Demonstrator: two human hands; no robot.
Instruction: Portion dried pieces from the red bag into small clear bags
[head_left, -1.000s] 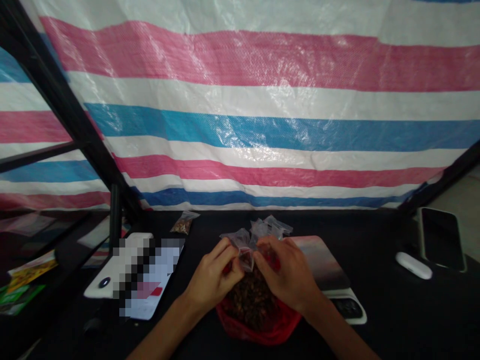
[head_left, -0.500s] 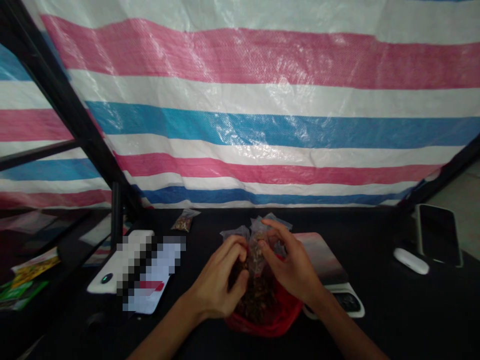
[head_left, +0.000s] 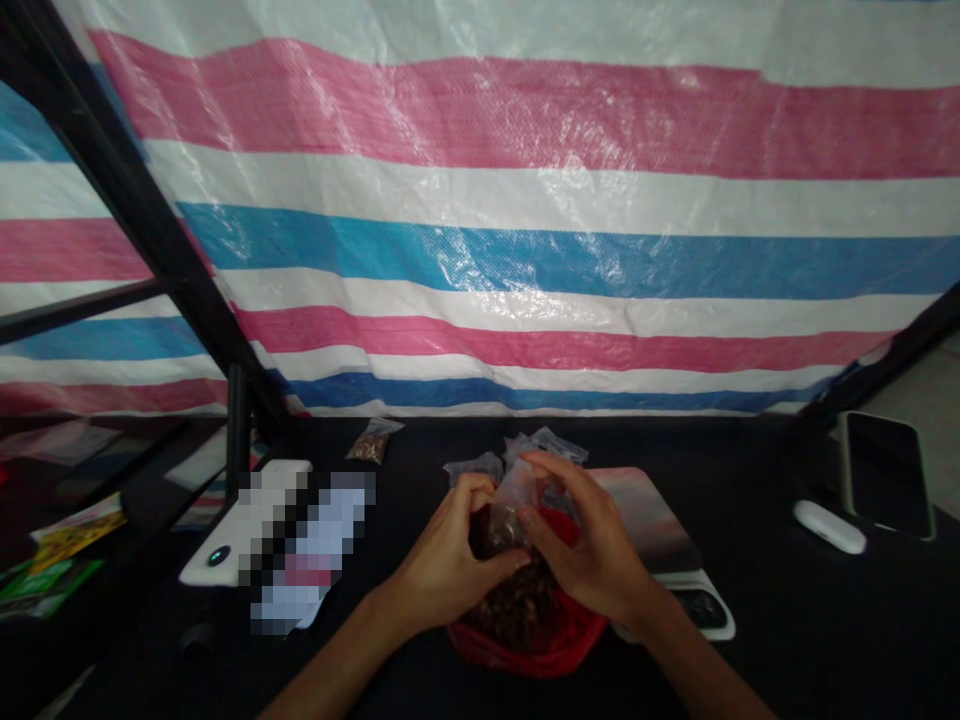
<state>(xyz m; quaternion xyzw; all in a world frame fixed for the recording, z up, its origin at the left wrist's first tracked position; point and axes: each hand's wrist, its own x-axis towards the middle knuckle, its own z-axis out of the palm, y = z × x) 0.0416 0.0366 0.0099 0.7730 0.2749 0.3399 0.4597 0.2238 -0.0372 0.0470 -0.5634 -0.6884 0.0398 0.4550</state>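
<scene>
Both hands are around a small clear plastic bag (head_left: pixel 514 496), which stands upright with some brown bits showing in its lower part. My left hand (head_left: pixel 457 550) curls about its left side, thumb low across the front. From the right, my right hand (head_left: pixel 589 540) pinches the bag between thumb and fingers. Under them is a red container (head_left: pixel 517 655), perhaps bag-lined, with loose brown dried pieces (head_left: pixel 517 605) in it. Behind the hands lie more clear plastic bags (head_left: pixel 555 445). A scale with a shiny metal plate (head_left: pixel 649 515) is partly covered by my right hand.
A small filled bag (head_left: pixel 371 445) lies at the back left. Left are a white device (head_left: pixel 247 520), a partly blurred pale item (head_left: pixel 322 545) and colourful packets (head_left: pixel 75 545). Right are a white earbud case (head_left: pixel 829 527) and a phone (head_left: pixel 889 472). Striped sheeting (head_left: pixel 525 260) hangs behind.
The clear bag has come down a little over the red container. My left hand has moved right, its thumb now across the bag's front. My right hand still pinches it.
</scene>
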